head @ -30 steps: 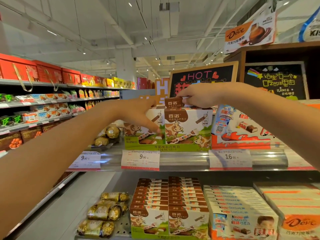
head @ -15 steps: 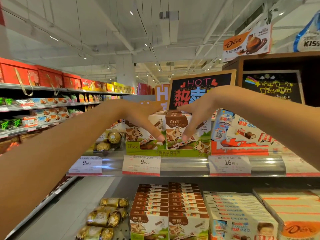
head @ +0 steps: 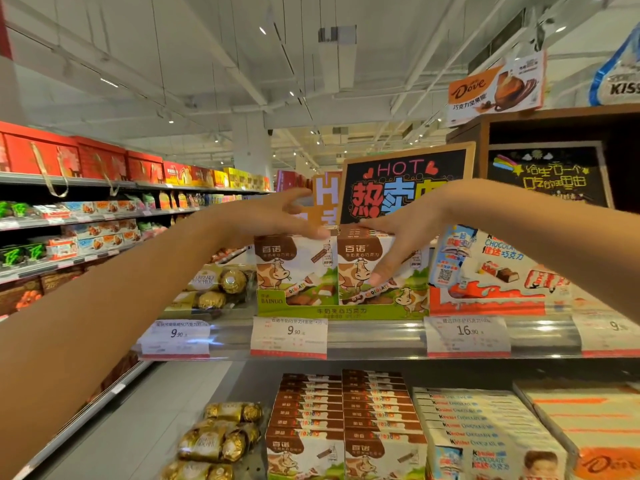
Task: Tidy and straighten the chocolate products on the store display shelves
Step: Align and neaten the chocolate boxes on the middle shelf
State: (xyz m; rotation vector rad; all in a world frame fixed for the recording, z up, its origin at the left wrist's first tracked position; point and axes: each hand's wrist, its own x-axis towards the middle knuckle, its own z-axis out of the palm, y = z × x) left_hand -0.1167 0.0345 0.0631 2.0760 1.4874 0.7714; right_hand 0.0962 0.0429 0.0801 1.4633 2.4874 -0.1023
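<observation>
left hand (head: 277,216) lifted, right hand (head: 401,237) on box (head: 381,271)

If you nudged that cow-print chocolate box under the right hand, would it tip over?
The cow-print box probably stays put: it stands upright in a green tray, tight against its twin. It looks like stiff carton, likely light. The right hand steadies its top and front.

Chocolate boxes (head: 341,271) — brown, white, green — with cow pattern.
</observation>
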